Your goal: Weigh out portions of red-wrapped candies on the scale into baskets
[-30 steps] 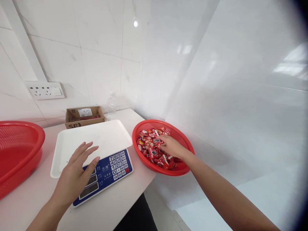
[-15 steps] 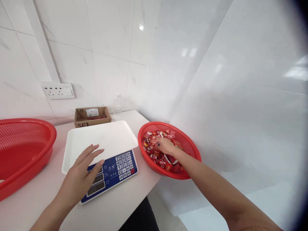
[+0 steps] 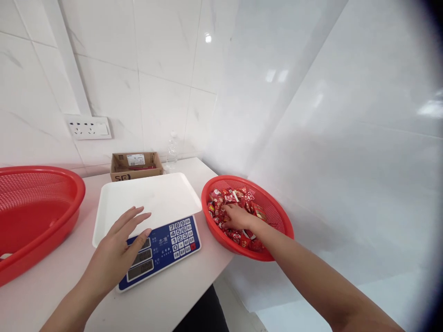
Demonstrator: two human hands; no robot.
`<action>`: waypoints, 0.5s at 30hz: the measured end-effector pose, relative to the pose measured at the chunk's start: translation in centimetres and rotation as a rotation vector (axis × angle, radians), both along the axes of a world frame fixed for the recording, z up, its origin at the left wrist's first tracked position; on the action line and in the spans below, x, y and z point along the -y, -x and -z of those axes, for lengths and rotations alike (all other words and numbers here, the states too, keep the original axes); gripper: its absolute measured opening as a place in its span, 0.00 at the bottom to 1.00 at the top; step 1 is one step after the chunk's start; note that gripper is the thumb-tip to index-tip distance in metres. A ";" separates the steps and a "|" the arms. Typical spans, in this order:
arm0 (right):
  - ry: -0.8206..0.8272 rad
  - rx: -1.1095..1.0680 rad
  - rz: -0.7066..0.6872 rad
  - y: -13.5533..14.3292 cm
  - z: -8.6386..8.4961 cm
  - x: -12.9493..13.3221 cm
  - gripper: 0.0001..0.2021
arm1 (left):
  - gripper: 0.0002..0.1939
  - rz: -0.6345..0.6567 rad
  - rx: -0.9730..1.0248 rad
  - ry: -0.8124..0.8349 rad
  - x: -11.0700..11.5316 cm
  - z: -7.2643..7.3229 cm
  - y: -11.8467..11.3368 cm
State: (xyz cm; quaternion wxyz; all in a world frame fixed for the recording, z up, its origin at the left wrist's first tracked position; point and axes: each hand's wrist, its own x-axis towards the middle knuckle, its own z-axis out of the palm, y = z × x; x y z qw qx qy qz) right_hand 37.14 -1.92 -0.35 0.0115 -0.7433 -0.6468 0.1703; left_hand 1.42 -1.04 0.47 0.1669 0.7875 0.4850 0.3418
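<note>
The left hand (image 3: 119, 246), open with fingers spread and nothing in it, is over the scale (image 3: 173, 246) and its white tray (image 3: 162, 191). The right hand (image 3: 238, 216) is in the right basket (image 3: 282, 219), fingers partly bent among the red packets (image 3: 249, 197); whether it grips any I cannot tell. Another red basket (image 3: 65, 214) is at left. Behind the tray, 1 cardboard box (image 3: 141, 174) and 1 clear bottle (image 3: 172, 148) stand near the wall.

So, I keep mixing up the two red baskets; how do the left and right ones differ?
The right basket holds red-wrapped packets, while the left basket shows a largely bare bottom. The right hand is in the right basket; no hand is in the left basket. Both are red, with perforated walls.
</note>
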 end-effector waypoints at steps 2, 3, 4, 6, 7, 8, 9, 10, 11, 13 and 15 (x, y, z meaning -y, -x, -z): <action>0.021 0.040 0.016 0.8 0.9 0.0 0.34 | 0.20 0.008 -0.002 0.013 0.1 0.0 -0.1; 0.033 0.048 0.017 1.0 1.1 -0.1 0.34 | 0.20 0.010 -0.005 0.019 0.1 0.0 -0.1; 0.047 0.049 0.013 1.2 1.1 -0.1 0.33 | 0.20 0.012 -0.008 0.023 0.2 0.0 -0.1; 0.075 0.038 -0.006 1.3 0.9 -0.1 0.35 | 0.20 0.014 -0.016 0.023 0.2 0.0 0.0; 0.084 0.032 -0.015 1.3 0.8 -0.1 0.37 | 0.20 0.015 -0.020 0.020 0.2 0.0 0.0; 0.087 0.028 -0.020 1.4 0.6 -0.1 0.39 | 0.20 0.016 -0.023 0.018 0.2 0.0 0.1; 0.084 0.028 -0.020 1.5 0.6 -0.1 0.41 | 0.20 0.017 -0.028 0.018 0.2 0.1 0.1; 0.074 0.030 -0.016 1.6 0.5 -0.1 0.41 | 0.20 0.019 -0.031 0.017 0.2 0.1 0.1; 0.060 0.031 -0.009 1.7 0.5 -0.1 0.40 | 0.20 0.021 -0.035 0.013 0.2 0.1 0.1; 0.020 0.018 0.009 1.7 0.2 -0.1 0.32 | 0.20 0.022 -0.039 -0.002 0.1 0.1 0.1; -0.041 -0.011 0.036 1.4 -0.4 -0.2 0.24 | 0.20 0.018 -0.042 -0.020 0.1 0.0 0.1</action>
